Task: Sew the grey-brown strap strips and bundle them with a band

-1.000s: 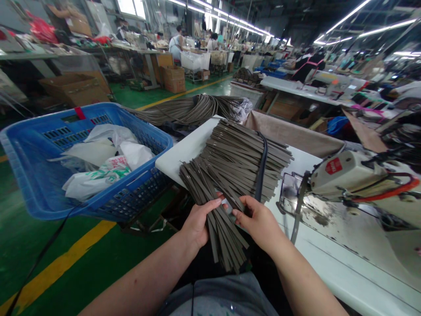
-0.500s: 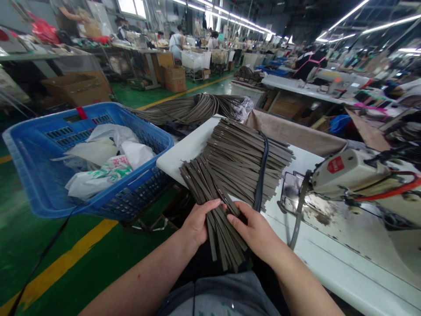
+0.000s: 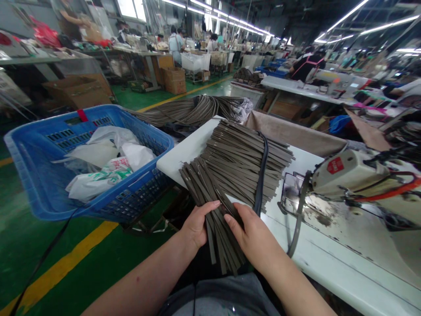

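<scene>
A bundle of grey-brown fabric strips (image 3: 210,186) slants over the near edge of the white table, its lower ends fanned out above my lap. My left hand (image 3: 198,226) grips it from the left, thumb across the top and fingers hidden underneath. From the right my right hand (image 3: 248,228) is closed around the same bundle, its thumb and forefinger on the strips. Just beyond lies a wide pile of similar strips (image 3: 240,153) on the table, crossed by a dark band (image 3: 263,171).
On the left stands a blue plastic basket (image 3: 95,206) with white bags (image 3: 101,173) inside. A sewing machine (image 3: 348,175) occupies the table's right side, one strip (image 3: 300,215) hanging beside it. Long strips (image 3: 197,109) lie heaped behind the table. Co-workers sit farther back.
My right hand has shifted slightly on the bundle, its thumb moving a little left. The left hand stays almost where it was, and the bundle remains held.
</scene>
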Available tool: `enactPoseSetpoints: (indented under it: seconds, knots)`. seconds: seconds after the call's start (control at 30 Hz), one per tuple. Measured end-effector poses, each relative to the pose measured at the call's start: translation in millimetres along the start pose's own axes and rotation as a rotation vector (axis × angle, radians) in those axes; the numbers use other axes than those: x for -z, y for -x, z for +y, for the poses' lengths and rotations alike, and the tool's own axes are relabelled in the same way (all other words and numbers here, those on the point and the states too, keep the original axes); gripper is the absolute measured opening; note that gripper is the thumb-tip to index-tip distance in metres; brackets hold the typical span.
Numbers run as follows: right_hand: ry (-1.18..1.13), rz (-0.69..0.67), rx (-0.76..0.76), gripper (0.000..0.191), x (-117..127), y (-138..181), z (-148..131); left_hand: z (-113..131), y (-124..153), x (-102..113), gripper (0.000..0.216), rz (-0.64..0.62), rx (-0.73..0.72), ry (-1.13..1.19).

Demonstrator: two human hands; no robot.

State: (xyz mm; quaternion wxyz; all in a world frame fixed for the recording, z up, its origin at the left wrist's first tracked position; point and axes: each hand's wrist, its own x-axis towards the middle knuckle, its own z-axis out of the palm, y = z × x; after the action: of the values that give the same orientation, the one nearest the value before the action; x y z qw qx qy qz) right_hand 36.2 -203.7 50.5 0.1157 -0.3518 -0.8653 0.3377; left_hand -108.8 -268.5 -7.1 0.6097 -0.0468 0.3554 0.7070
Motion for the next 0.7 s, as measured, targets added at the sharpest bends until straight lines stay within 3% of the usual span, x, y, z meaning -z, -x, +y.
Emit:
enactPoseSetpoints:
  seconds: [0.17,0.27,0.33,0.57,0.7]
  knots:
    - [0.147,-0.059,-0.011,0.074,-10.4,9.3,-16.9,-2.4,1.2,-5.8,0.035,-0.032,-0.061,0.005]
    - [0.124,-0.099,-0.072,0.105,-20.0,11.9,-20.5,-3.9,0.7,-9.0,0.031,-0.041,-0.070,0.032]
    - [0.121,-0.114,-0.099,0.112,-26.2,12.8,-21.2,-4.8,0.6,-10.5,0.028,-0.046,-0.093,0.042]
    - [0.378,-0.102,-0.152,0.094,-37.4,10.7,-29.2,-9.8,2.3,-16.3,0.027,-0.027,-0.184,0.037]
    - [0.324,-0.072,-0.152,0.091,-41.9,6.4,-23.8,-10.7,-0.1,-16.7,0.026,0.002,-0.214,-0.005]
